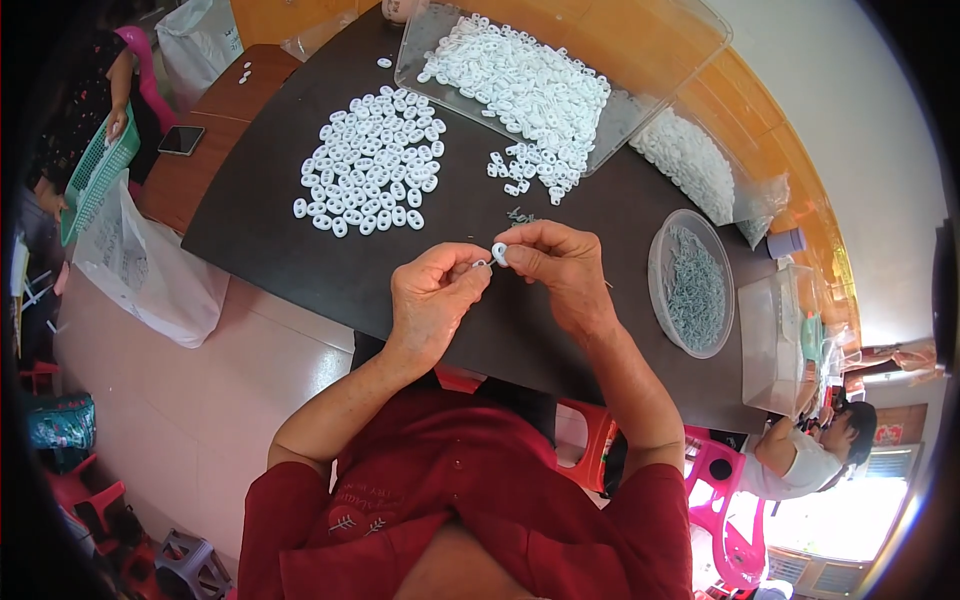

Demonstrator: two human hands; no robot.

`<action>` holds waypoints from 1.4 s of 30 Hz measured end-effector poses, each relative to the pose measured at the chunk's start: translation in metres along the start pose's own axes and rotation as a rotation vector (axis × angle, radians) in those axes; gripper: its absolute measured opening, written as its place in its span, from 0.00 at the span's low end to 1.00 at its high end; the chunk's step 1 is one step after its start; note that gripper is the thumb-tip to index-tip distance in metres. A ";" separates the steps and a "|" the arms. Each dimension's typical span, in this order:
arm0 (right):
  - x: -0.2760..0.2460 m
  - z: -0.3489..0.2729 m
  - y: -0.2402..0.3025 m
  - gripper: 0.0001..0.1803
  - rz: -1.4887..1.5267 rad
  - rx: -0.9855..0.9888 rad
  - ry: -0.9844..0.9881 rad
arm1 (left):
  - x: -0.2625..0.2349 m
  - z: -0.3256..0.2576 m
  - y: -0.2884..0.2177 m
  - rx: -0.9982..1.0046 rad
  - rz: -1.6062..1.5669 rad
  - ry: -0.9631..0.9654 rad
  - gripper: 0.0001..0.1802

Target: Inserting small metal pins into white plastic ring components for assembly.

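Note:
Above the table's near edge, my two hands meet almost fingertip to fingertip. My right hand (560, 265) pinches a small white oval plastic piece with holes (499, 254) between thumb and forefinger. Pressed together beside it are the thumb and forefinger of my left hand (430, 300), closed on something tiny that the fingers mostly hide. Just beyond the hands lies a little cluster of grey screws (520, 216). A spread of white two-holed oval pieces (370, 170) covers the dark table to the far left of my hands.
A clear tray (640, 130) heaped with small white parts lies tipped at the back. To the right are a round tub of screws (655, 290), a bag of white parts (690, 165) and a clear bin (765, 350). Other people sit at left and right; a phone (181, 140) lies leftward.

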State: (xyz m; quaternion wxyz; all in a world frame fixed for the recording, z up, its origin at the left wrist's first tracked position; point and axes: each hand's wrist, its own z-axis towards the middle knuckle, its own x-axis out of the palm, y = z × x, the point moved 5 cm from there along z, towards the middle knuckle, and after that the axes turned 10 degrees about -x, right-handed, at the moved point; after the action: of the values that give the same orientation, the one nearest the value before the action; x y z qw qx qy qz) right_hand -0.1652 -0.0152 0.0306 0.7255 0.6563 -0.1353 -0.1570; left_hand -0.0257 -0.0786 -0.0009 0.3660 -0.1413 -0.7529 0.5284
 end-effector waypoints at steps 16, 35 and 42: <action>0.007 -0.001 0.007 0.08 -0.090 -0.094 -0.018 | 0.001 -0.001 0.002 0.018 0.066 -0.069 0.06; 0.012 -0.005 0.005 0.06 -0.155 -0.124 -0.028 | 0.002 -0.001 0.004 0.243 0.232 -0.071 0.15; 0.012 -0.007 0.008 0.06 -0.153 -0.184 -0.031 | 0.006 0.000 0.005 0.170 0.091 -0.012 0.15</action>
State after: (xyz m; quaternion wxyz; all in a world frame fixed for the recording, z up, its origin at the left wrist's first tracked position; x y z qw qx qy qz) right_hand -0.1509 -0.0132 0.0378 0.7664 0.5929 -0.0808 -0.2339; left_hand -0.0307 -0.0730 -0.0026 0.3477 -0.1409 -0.7003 0.6073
